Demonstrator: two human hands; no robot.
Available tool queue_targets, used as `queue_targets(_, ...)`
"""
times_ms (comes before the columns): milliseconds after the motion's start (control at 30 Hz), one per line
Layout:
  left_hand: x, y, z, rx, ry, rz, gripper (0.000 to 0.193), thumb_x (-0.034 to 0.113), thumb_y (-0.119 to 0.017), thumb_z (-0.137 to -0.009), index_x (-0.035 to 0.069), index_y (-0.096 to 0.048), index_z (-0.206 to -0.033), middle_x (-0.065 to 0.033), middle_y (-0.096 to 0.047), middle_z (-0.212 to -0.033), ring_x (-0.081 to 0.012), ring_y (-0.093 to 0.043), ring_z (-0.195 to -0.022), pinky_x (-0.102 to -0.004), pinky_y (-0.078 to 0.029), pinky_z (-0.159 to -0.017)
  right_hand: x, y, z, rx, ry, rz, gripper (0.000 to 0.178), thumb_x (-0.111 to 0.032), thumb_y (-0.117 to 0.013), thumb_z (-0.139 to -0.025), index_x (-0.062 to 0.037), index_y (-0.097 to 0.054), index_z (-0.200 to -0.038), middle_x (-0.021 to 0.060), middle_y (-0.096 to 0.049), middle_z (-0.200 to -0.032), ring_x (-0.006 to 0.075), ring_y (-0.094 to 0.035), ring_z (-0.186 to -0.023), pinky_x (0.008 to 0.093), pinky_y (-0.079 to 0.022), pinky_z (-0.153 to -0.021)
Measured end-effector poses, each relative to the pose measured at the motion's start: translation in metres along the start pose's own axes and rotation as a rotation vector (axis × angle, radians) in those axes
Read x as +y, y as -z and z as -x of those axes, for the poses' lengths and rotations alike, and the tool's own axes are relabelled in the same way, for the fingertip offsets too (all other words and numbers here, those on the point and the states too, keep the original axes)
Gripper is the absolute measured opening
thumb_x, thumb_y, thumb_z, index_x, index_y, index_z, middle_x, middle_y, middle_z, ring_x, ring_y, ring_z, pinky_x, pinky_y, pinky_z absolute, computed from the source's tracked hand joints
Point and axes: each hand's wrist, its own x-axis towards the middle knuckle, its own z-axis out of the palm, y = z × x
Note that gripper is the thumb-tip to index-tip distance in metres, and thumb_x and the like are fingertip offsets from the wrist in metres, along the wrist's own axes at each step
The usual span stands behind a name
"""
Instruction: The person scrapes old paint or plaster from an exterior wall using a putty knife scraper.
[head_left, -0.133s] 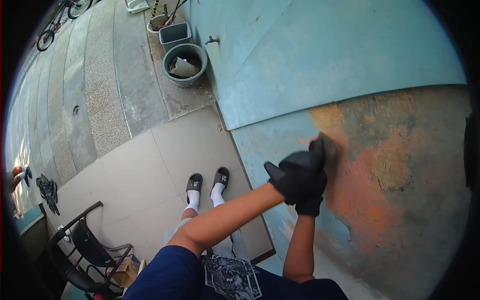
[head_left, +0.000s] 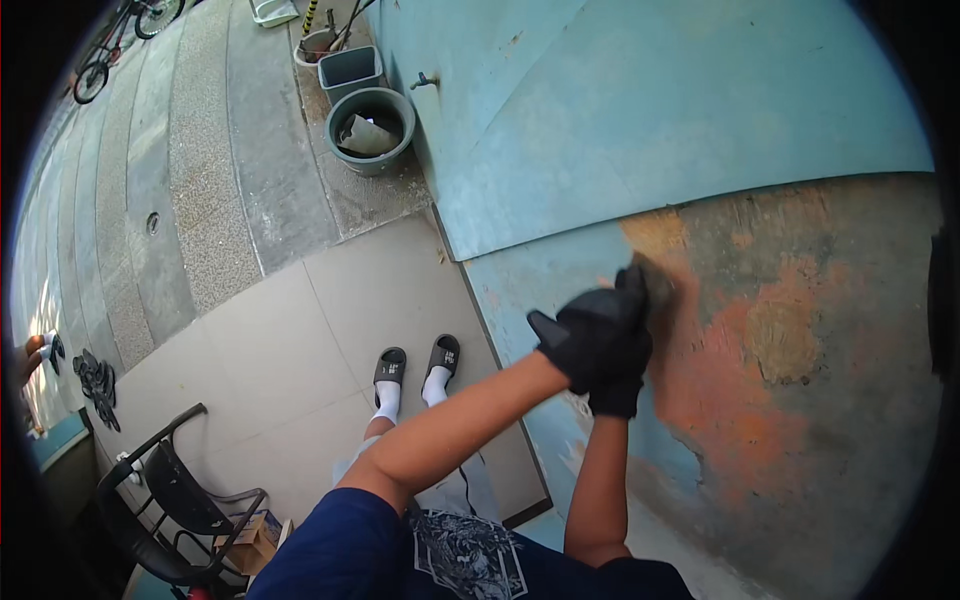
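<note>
My left hand (head_left: 590, 335) and my right hand (head_left: 617, 392), both in black gloves, are pressed together against the lower part of the wall (head_left: 850, 440). Their fingers are closed around a brownish, blurred thing (head_left: 656, 284) that touches the wall; its kind I cannot make out. The overlapping gloves hide most of it. Around it, blue paint gives way to an orange patch (head_left: 710, 390) and bare grey plaster. A rough tan spot (head_left: 782, 340) lies to the right.
A raised blue wall panel (head_left: 650, 120) with a tap (head_left: 424, 80) is above. Grey tubs (head_left: 370, 165) stand far left of it. A black chair (head_left: 185, 490) and a cardboard box (head_left: 255, 540) are at lower left. My slippered feet (head_left: 388, 372) rest on the tiles. Someone's hand (head_left: 35, 345) shows at the left edge.
Both gloved hands have shifted slightly up and to the left along the wall, still closed together.
</note>
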Motion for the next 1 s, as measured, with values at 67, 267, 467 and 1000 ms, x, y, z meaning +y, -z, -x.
queue_targets(67, -0.006, -0.001, -0.01, 0.022, 0.051, 0.048, 0.061, 0.014, -0.061, -0.075, -0.01, -0.045, -0.129, -0.0171, -0.057, -0.061, -0.036, -0.058, -0.053, -0.0484, -0.044, -0.048, -0.009, -0.016, 0.002, -0.139, -0.554, -0.17, 0.039, -0.01, -0.056, -0.095, 0.0022, -0.052, -0.131, 0.0145, -0.059, -0.129, 0.0241, -0.058, -0.115, 0.0347, -0.047, -0.095)
queue_targets(267, -0.012, -0.003, 0.001, 0.064, -0.19, -0.046, 0.064, 0.014, -0.062, -0.075, -0.008, -0.043, -0.131, -0.0169, -0.056, -0.061, -0.0353, -0.057, -0.053, -0.0481, -0.043, -0.048, 0.014, -0.041, -0.016, -0.061, -0.383, -0.144, 0.032, -0.01, -0.057, -0.094, 0.0028, -0.056, -0.123, 0.0129, -0.064, -0.117, 0.0228, -0.061, -0.106, 0.0338, -0.05, -0.089)
queue_targets(467, -0.016, 0.017, -0.017, -0.058, -0.01, -0.025, 0.068, 0.019, -0.064, -0.074, -0.007, -0.042, -0.133, -0.0165, -0.058, -0.062, -0.0362, -0.059, -0.056, -0.0477, -0.044, -0.049, 0.062, -0.052, -0.015, 0.039, -0.077, -0.219, 0.026, -0.009, -0.058, -0.093, 0.0017, -0.059, -0.117, 0.0133, -0.066, -0.112, 0.024, -0.064, -0.101, 0.0339, -0.051, -0.085)
queue_targets(1000, -0.03, 0.024, -0.031, -0.096, -0.023, -0.114, 0.067, 0.023, -0.063, -0.075, -0.003, -0.043, -0.134, -0.0182, -0.06, -0.065, -0.0401, -0.061, -0.06, -0.049, -0.047, -0.053, 0.087, -0.077, -0.044, 0.188, 0.32, -0.047, 0.017, -0.011, -0.064, -0.089, 0.002, -0.065, -0.1, 0.0125, -0.07, -0.093, 0.0221, -0.066, -0.081, 0.0367, -0.052, -0.074)
